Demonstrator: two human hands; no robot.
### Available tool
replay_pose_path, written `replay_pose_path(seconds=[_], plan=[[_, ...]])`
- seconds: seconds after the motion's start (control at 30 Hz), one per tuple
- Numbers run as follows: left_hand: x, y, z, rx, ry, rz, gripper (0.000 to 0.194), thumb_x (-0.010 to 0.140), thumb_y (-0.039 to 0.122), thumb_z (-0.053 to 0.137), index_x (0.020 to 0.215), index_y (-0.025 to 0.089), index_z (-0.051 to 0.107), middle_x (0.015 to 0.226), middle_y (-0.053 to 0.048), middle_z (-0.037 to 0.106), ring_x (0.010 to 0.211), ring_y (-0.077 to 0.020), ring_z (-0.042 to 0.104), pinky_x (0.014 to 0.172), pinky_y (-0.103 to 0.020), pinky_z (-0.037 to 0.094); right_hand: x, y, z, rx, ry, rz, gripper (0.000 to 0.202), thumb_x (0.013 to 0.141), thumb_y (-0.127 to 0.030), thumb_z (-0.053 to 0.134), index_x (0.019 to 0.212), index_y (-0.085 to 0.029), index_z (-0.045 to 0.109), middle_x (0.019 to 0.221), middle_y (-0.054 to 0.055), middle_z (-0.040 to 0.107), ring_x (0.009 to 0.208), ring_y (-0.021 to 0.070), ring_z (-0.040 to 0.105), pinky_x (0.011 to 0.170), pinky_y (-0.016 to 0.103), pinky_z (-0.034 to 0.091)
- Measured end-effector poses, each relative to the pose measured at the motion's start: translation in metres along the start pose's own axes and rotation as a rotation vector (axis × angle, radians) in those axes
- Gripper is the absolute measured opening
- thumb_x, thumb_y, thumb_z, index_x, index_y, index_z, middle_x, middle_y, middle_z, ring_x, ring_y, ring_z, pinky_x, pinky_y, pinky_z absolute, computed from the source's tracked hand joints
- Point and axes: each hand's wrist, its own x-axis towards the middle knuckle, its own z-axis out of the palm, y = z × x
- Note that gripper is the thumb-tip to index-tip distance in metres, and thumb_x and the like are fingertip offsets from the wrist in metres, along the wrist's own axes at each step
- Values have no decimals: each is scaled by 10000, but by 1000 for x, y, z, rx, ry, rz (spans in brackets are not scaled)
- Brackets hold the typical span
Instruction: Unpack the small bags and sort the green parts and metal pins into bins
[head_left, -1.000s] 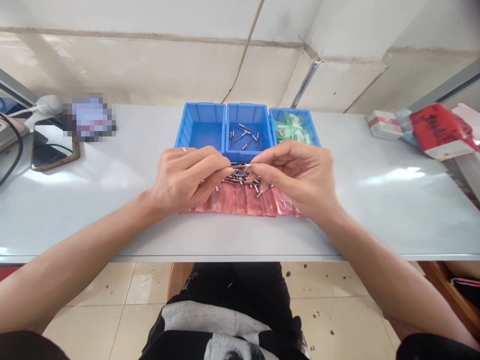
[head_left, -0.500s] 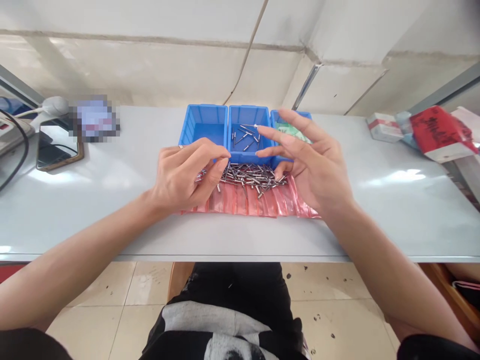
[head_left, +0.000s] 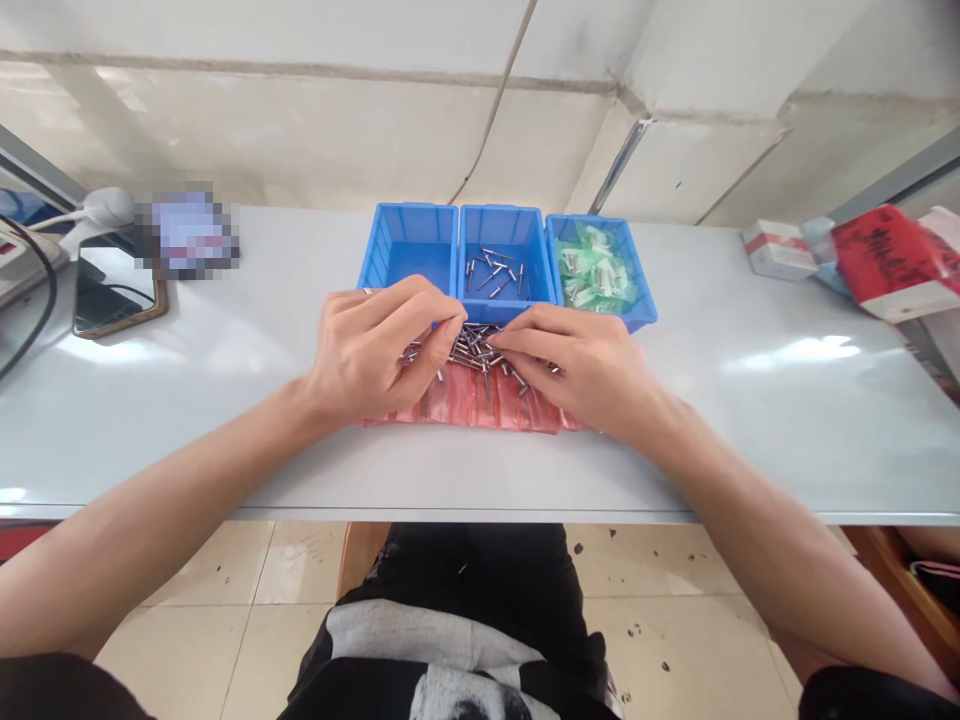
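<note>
A pile of silver blind rivets (head_left: 474, 350) lies on a row of pink plastic bags (head_left: 480, 400) close in front of the blue bins. At the pile's left side, my left hand (head_left: 382, 350) is closed in a pinch, thumb against index finger; what it holds is too small to make out. My right hand (head_left: 577, 365) reaches into the pile from the right, palm down, fingers drawn together with their tips on the rivets. Whether a rivet sits between those tips is hidden. Several loose rivets lie in the middle blue bin (head_left: 504, 225).
The left blue bin (head_left: 412, 215) shows a bare floor. Green-tinted bags (head_left: 596, 270) of small parts fill the right blue bin (head_left: 645, 312). A phone (head_left: 120, 285) lies at the left; a small white box (head_left: 778, 250) and a red package (head_left: 892, 260) are at the right.
My right hand has come down from above the bins, where its fingers were spread, to the rivet pile, and its fingers have drawn together. The left hand stays nearly still.
</note>
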Motion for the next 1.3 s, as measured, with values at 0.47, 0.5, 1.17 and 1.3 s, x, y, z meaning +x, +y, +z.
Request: replay_pose_path(seconds=[0.47,0.5,1.17,1.3], plan=[[-2,-1,4,21,-99,67,100,980,258,669,1066,215,641,904,10,770,677,-82,688,545,-222,428,8,-14,-3,329,219,171,186,942,-79,646,1004,-210,762,910,20,747,762,141,671,662,295,552],[-2,-1,4,27,-99,59,92,985,260,662,1066,219,642,901,14,770,672,-82,686,544,-224,426,7,-13,-2,337,219,162,188,943,-80,641,1004,-210,762,915,21,751,771,143,676,665,292,554],[-4,0,4,-34,-140,-6,214,983,364,666,1158,244,635,865,15,764,612,-91,677,550,-242,469,9,-23,-11,676,290,400,82,919,-192,741,948,-258,780,926,35,752,857,197,705,761,390,630],[-3,0,5,-40,-106,29,166,980,358,680,1093,242,646,833,20,761,599,-88,667,530,-244,447,10,-25,-10,908,251,462,47,891,-231,778,931,-256,779,996,38,778,941,213,744,826,404,676]])
